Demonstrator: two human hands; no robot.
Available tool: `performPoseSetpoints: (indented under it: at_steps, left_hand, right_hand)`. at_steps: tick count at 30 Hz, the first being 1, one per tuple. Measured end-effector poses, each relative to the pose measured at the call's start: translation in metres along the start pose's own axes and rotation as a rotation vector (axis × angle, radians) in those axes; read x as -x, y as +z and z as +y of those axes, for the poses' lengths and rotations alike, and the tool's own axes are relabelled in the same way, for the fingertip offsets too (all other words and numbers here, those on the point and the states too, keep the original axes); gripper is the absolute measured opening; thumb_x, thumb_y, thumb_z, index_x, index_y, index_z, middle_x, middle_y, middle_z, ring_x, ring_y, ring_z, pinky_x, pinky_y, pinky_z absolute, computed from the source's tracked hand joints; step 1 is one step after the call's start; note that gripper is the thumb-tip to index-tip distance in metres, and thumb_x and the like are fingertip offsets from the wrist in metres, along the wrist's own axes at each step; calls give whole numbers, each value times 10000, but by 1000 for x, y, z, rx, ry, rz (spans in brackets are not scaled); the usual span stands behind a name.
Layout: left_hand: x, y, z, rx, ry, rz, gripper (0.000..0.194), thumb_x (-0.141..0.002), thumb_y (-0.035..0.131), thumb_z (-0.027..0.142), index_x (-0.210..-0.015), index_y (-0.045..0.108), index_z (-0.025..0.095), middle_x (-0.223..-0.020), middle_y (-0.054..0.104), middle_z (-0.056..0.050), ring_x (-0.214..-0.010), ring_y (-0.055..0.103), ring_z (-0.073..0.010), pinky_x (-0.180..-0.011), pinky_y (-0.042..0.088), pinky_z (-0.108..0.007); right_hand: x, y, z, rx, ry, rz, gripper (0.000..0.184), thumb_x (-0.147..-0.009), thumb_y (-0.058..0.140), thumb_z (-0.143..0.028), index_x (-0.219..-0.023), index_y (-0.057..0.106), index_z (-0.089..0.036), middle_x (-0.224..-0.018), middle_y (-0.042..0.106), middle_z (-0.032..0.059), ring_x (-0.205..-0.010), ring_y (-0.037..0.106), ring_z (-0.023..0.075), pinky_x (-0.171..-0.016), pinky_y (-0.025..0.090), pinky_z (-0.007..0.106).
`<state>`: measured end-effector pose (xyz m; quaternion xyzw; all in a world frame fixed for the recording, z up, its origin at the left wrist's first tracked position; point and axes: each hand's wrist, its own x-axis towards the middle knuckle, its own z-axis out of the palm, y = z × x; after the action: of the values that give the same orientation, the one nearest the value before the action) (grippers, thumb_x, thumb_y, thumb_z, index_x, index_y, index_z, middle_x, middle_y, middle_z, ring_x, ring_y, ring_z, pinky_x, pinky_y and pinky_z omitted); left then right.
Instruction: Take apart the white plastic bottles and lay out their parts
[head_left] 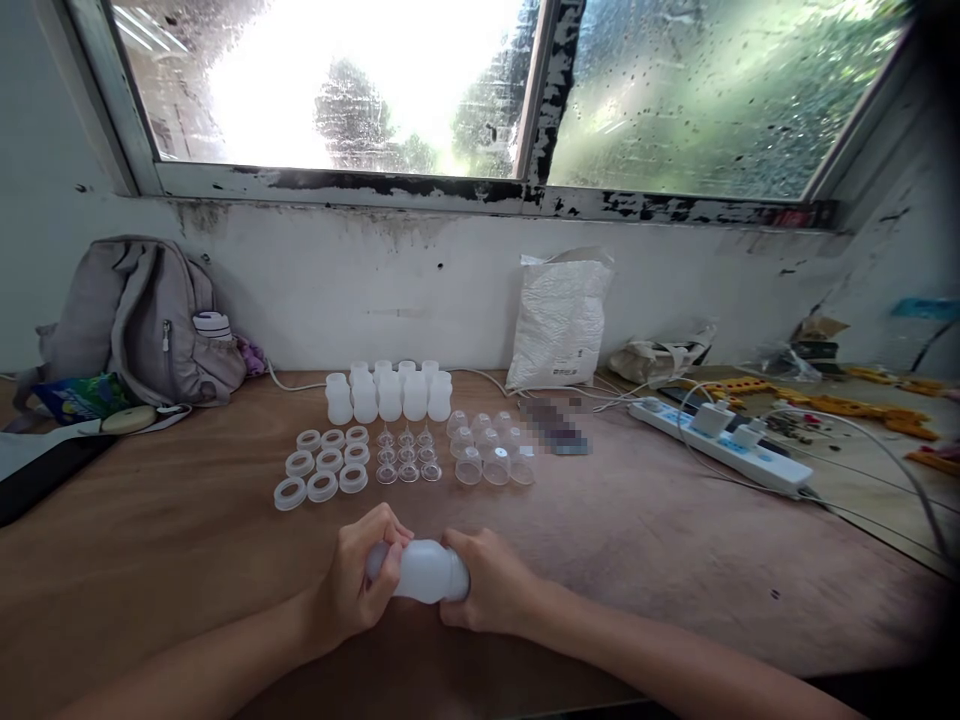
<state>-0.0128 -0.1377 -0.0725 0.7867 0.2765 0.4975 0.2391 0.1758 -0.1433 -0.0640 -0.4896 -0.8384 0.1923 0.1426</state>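
Observation:
A translucent white baby bottle [429,571] lies sideways between my hands, just above the near part of the table. My left hand [366,565] is closed around its left end, and my right hand [489,582] wraps its right end. Both ends are partly hidden by my fingers. Beyond my hands are rows of white collar rings [322,486], clear bottle nipples [407,472] and clear domed caps [496,465]. Behind them, several white bottle bodies [389,397] stand upright in a tight group.
A grey backpack [142,320] rests at the back left. A white plastic bag [561,320] leans on the wall. At right lie a power strip [720,445] with plugs and cables, and yellow parts [832,402]. A blurred flat item [559,428] is beside the caps.

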Motion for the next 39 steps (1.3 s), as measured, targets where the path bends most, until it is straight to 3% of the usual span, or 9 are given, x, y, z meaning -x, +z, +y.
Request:
performPoseSetpoints:
  at_steps: [11, 15, 20, 26, 33, 39]
  left_hand:
    - [-4, 0, -5, -5, 52, -9, 54, -754, 423, 134, -730, 463, 162, -718, 512, -38, -685, 534, -151, -594, 420, -260]
    - [-12, 1, -5, 44, -175, 90, 179, -812, 376, 209, -690, 495, 154, -691, 536, -32, -661, 519, -142, -608, 396, -257]
    - [-21, -2, -7, 152, -389, 227, 240, -804, 397, 260, -629, 521, 153, -658, 558, -18, -628, 482, -132, -584, 361, -238]
    - [-23, 1, -6, 301, -552, 354, 239, -790, 397, 259, -593, 489, 161, -636, 540, 2, -585, 444, -118, -525, 339, -215]
    - [-18, 4, 6, 187, -423, 303, 234, -814, 380, 260, -627, 479, 161, -657, 531, 4, -606, 447, -112, -579, 347, -220]
    - [-22, -3, 4, 102, -386, 196, 152, -803, 430, 283, -711, 470, 168, -724, 523, -2, -680, 476, -124, -623, 376, -226]
  right_hand:
    - [-6, -9, 1, -93, -35, -24, 256, -518, 633, -272, -728, 546, -154, -619, 577, -1, -511, 505, 118, -427, 299, 187]
    - [-13, -14, 3, -202, -19, -59, 270, -548, 663, -313, -725, 538, -153, -636, 559, -15, -551, 498, 112, -437, 293, 180]
    - [-17, -24, 5, -447, -103, -31, 426, -596, 682, -350, -937, 486, -185, -823, 564, -7, -676, 505, 118, -538, 363, 192]
    - [-16, -26, 4, -557, -165, 210, 389, -628, 680, -372, -921, 518, -175, -819, 575, 16, -730, 530, 138, -612, 405, 224]
    - [-14, -28, 5, -594, -160, 249, 358, -567, 723, -338, -846, 600, -150, -728, 603, 22, -638, 527, 131, -561, 412, 236]
    - [-16, -19, 3, -1019, -19, 137, 373, -616, 695, -319, -910, 519, -174, -639, 542, -24, -471, 509, 97, -432, 439, 234]
